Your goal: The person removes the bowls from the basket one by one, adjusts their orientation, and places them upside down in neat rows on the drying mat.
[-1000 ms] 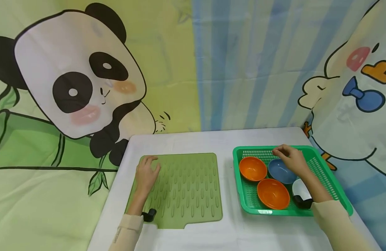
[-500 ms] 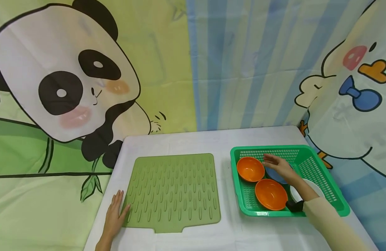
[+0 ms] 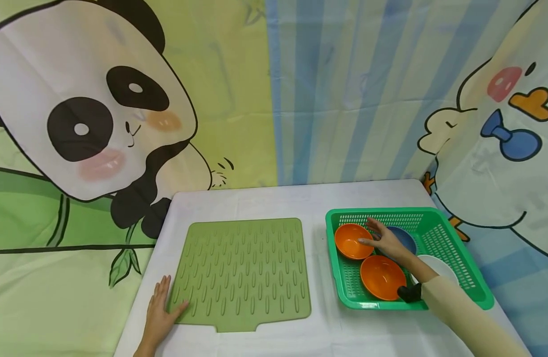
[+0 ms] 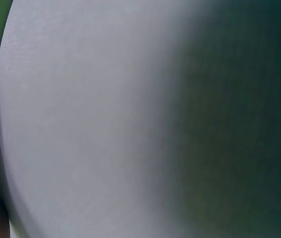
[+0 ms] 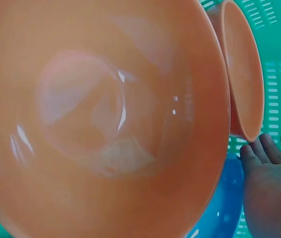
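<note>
Your left hand (image 3: 161,313) lies near the left edge of the desk (image 3: 320,329), fingers straight beside the green mat (image 3: 243,272) and thumb over the mat's near left corner. Your right hand (image 3: 387,244) is over the green basket (image 3: 454,250), toward the desk's right edge, its thumb overlapping the rear orange bowl (image 3: 349,240); whether it touches is unclear. The front orange bowl (image 3: 382,277) sits nearer you, the blue bowl (image 3: 406,240) is partly hidden by your hand, and the white bowl (image 3: 440,267) by your sleeve (image 3: 467,315).
</note>
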Available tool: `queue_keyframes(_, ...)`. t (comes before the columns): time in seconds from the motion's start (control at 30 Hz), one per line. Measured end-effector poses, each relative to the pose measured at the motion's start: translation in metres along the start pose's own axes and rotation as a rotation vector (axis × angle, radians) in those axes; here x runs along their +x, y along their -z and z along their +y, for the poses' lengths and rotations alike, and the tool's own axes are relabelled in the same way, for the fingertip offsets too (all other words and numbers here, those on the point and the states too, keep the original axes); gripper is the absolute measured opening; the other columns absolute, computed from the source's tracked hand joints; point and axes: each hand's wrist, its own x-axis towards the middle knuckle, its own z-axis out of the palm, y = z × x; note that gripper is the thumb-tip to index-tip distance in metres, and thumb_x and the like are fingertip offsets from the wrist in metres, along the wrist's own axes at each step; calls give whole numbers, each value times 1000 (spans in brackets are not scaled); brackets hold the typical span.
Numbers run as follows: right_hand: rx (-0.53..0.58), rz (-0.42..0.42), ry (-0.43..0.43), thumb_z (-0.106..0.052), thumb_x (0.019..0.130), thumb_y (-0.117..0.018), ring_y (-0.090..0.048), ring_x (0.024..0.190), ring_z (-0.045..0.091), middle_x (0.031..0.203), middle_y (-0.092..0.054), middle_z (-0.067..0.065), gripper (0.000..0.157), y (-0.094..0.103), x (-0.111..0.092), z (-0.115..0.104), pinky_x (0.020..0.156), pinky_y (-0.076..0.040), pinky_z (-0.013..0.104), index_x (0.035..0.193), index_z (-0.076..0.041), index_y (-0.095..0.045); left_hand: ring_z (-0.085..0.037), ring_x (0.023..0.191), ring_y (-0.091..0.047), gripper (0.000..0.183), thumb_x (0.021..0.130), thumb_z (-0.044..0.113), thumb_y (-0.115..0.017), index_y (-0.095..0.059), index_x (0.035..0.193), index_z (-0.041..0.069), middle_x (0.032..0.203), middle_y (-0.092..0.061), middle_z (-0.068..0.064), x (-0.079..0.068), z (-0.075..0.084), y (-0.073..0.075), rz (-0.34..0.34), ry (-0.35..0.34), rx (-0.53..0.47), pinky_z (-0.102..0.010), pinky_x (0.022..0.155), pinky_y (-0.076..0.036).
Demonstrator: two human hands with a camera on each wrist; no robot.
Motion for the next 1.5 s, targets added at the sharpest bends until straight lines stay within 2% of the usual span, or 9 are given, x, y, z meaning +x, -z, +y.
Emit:
queue_keyframes(0.2,-125,-35,8,-33,80,-71,-22,128,49,145,-18,30,99,-6,1,-3,95,-32,63,146,2,-6,-39,137,-5,99,73,35,-77,-18,149,14,150,-17,-21,-1,4,-1,-15,2,31,-57,107,3)
queue_keyframes(0.67,-153,-50,2,-27,77,-75,-19,129,50,146,-9,32,103,-15,-2,-6,100,-23,63,145,6,-5,-39,138,-5,103,70,39,-78,-16,149,13,150,-16,-20,0,2,-1,-19,-5,91,-56,108,3)
queue_keyframes(0.93,-250,-44,2,-35,71,-79,-28,122,50,143,-12,32,110,-20,-1,-7,94,-30,66,144,6,-8,-38,138,-4,104,71,40,-77,-15,149,12,151,-14,-18,-1,4,0,-30,13,95,-55,108,4)
queue_keyframes(1.17,-301,-27,70,-36,64,-84,-25,121,52,140,-11,35,116,-26,-2,0,91,-29,69,143,7,-11,-38,138,-3,104,71,39,-78,-15,149,13,152,-12,-16,-1,3,0,-34,21,79,-54,108,4)
queue_keyframes(1.5,-368,-17,75,-36,61,-86,-26,120,50,139,-13,32,120,-30,1,3,91,-33,66,144,4,-9,-37,138,-3,105,70,39,-78,-14,149,13,153,-12,-15,0,-1,-2,-21,16,91,-54,108,3)
